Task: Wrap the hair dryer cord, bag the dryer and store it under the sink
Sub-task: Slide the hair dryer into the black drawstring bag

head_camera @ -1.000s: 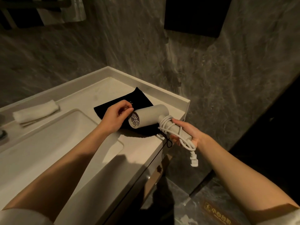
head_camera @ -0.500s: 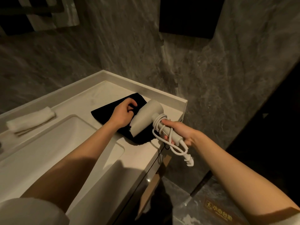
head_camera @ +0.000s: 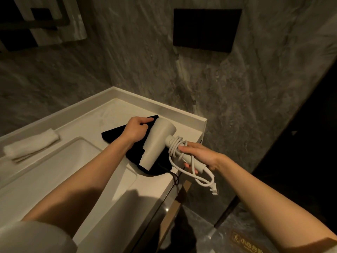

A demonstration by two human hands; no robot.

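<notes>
**Cord's wrapped, bagging is up: the dryer is over the bag, not in it yet.**
Your right hand [head_camera: 198, 154] grips the hair dryer [head_camera: 158, 143] by its handle, with the cord [head_camera: 176, 146] coiled round it and the barrel over the black bag [head_camera: 116, 134] on the tabletop [head_camera: 109, 114]. Your left hand [head_camera: 135, 131] pinches the bag's far edge; in this dim light I can't tell if that's the mouth. Next, I'd say: open it and feed the barrel in. Watch the plug [head_camera: 214, 189] dangling past the tabletop's front edge. There's free room to the right, but the sink basin [head_camera: 60, 167] crowds the left.
</notes>
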